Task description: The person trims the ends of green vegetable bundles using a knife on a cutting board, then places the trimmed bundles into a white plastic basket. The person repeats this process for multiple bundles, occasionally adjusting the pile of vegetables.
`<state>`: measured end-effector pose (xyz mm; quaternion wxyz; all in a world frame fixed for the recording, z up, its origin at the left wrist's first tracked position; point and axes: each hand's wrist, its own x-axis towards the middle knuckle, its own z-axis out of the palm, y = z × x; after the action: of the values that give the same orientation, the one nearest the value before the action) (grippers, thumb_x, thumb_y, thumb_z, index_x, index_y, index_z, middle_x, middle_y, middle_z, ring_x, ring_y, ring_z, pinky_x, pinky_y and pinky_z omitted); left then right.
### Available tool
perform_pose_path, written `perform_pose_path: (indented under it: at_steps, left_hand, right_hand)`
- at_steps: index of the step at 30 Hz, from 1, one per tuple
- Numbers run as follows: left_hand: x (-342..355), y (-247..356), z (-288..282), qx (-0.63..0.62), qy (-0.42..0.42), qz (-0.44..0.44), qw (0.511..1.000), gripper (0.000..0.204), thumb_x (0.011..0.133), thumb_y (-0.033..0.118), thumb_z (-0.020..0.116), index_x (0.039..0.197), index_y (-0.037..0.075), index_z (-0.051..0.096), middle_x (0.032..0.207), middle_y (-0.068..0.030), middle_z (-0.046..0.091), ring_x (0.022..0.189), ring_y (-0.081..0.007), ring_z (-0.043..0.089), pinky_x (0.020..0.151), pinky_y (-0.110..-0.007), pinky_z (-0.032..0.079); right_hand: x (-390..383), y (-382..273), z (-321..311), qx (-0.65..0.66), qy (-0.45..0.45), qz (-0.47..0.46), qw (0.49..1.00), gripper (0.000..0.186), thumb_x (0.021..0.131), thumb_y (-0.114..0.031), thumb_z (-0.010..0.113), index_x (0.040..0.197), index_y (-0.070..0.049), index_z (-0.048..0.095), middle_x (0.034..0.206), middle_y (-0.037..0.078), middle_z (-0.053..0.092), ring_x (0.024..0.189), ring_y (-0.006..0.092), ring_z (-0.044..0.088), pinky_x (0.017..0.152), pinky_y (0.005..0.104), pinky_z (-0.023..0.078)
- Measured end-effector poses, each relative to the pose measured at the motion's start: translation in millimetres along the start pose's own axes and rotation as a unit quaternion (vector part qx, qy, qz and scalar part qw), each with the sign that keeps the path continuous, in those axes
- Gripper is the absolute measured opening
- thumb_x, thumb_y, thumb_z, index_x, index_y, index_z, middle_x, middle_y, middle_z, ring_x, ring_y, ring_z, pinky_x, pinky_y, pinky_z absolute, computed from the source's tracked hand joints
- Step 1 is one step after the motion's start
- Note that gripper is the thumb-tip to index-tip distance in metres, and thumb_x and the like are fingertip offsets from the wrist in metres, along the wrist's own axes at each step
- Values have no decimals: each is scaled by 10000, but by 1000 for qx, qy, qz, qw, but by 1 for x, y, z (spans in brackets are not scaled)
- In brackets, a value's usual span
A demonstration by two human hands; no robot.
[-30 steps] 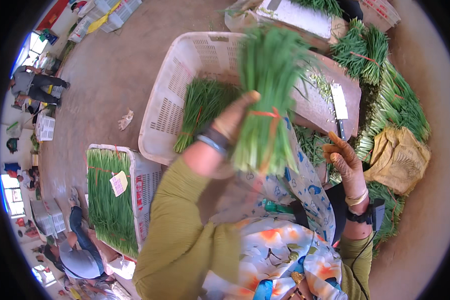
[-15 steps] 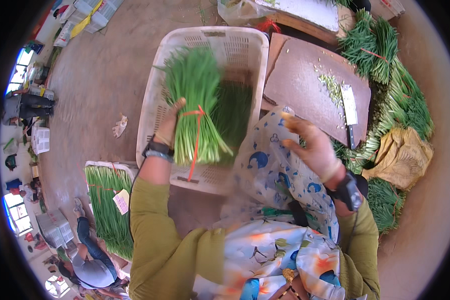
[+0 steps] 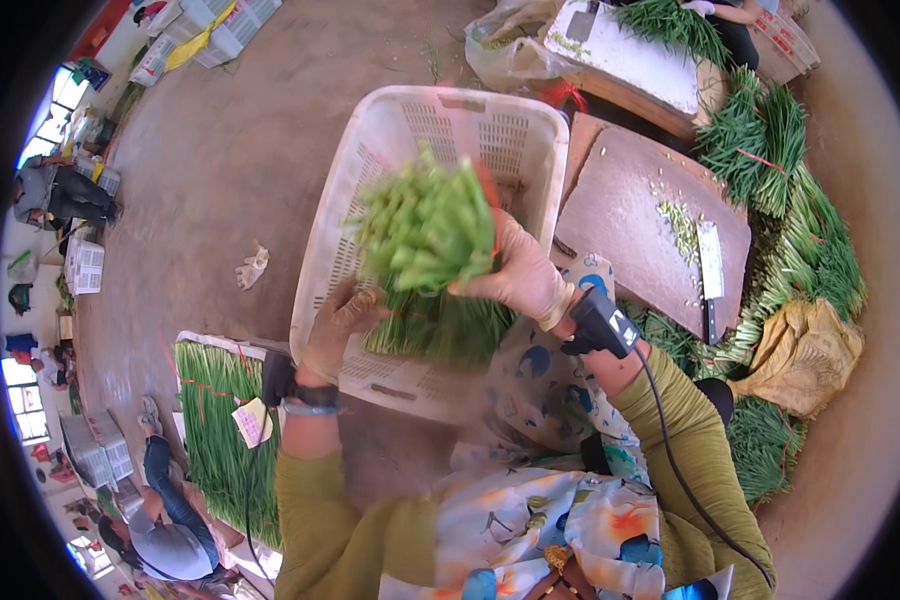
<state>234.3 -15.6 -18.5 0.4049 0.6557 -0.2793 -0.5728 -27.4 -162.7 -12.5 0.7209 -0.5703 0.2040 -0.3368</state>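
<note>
Over a white plastic crate [image 3: 448,400] I hold a bunch of green chives [image 3: 425,225], its pale cut ends tilted up and blurred by motion. My right hand [image 3: 520,275], in a thin pale glove, grips its right side near a red tie. On the lower left of the bunch, my left hand [image 3: 342,325] has its fingers curled against it, partly hidden by the leaves. More dark green leaves show beneath the bunch inside the crate; where the bunch ends below is hard to see.
Right of the crate lies a brown board [image 3: 630,190] with a cleaver [image 3: 710,265] and chopped bits. Tied chives [image 3: 815,240] and a yellow sack [image 3: 805,355] lie beyond. A filled crate of chives [image 3: 215,420] stands at left. Co-workers [image 3: 175,535] sit and stand around.
The bunch has been turned so its cut ends face up instead of toward me. My right hand has come from the right and taken hold; my left hand has moved lower.
</note>
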Motion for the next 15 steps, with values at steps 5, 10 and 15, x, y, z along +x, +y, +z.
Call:
perform_pose_path:
  at_steps: [5,10,15]
  left_hand:
    - [10,-16,37,-66,73,178,979,565,887,116,760,1399,31,536,1283,-81,594,1191,-176,564,1033,-318,458]
    - [45,-32,46,-146,20,165,975,492,913,51,709,1379,20,553,1193,-44,598,1090,-137,569,1001,-274,469]
    - [105,-75,49,-180,147,182,955,363,957,126,666,1302,30,612,1132,-35,639,1039,-127,592,904,-266,493]
  right_hand:
    - [5,-8,1,29,30,84,996,723,723,-32,862,1361,4,523,1241,50,657,1142,162,594,1020,327,474]
    - [2,-12,-5,-65,-10,90,994,782,706,-72,881,1383,11,500,1264,69,654,1152,194,594,1051,330,451]
    - [19,-14,-11,-11,-2,131,991,709,730,-50,879,1350,-21,536,1272,79,665,1141,191,623,1031,337,479]
